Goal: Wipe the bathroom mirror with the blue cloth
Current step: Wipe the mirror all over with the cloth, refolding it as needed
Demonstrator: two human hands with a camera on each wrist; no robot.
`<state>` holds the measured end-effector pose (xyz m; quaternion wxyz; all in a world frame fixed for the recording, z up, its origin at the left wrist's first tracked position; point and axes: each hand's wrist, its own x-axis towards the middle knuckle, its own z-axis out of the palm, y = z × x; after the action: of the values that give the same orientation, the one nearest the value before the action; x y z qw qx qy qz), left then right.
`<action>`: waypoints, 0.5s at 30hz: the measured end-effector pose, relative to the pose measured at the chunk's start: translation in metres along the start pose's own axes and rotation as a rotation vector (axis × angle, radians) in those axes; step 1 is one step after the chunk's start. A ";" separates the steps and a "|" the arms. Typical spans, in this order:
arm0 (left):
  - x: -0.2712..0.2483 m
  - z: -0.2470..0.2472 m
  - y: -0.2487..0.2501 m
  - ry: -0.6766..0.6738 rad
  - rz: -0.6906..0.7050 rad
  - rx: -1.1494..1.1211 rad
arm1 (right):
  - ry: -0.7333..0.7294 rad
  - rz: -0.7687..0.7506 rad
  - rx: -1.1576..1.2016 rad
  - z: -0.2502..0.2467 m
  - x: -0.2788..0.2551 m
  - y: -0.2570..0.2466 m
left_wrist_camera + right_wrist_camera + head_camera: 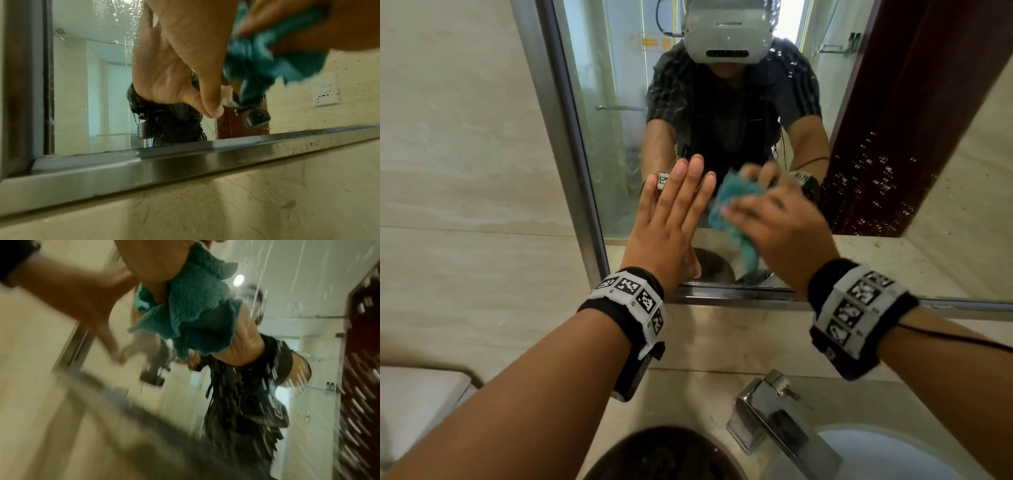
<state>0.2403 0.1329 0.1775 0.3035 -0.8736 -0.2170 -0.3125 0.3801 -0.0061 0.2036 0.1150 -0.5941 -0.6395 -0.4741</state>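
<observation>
One mirror (619, 102), one blue cloth (726, 202), two hands, one faucet (774, 414), two wristbands

Your two bare forearms reach forward and up, each wrist wrapped in a black band carrying white panels of square black-and-white markers. Your left hand (671, 219) stands flat and upright, fingers straight and held together, palm facing away from you, the thumb angled downward. Your right hand (777, 219) sits just beside it at about the same height, blurred, its fingers bent and bunched in a grip on the blue cloth (729, 209). The right forearm comes in from the lower right, the left from the lower left.
</observation>
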 end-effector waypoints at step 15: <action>0.001 0.001 0.002 0.003 -0.012 0.011 | -0.113 -0.058 0.088 0.009 -0.006 -0.018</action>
<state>0.2422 0.1325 0.1769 0.3067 -0.8701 -0.2233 -0.3146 0.3694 -0.0009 0.1858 0.0908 -0.5954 -0.6822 -0.4145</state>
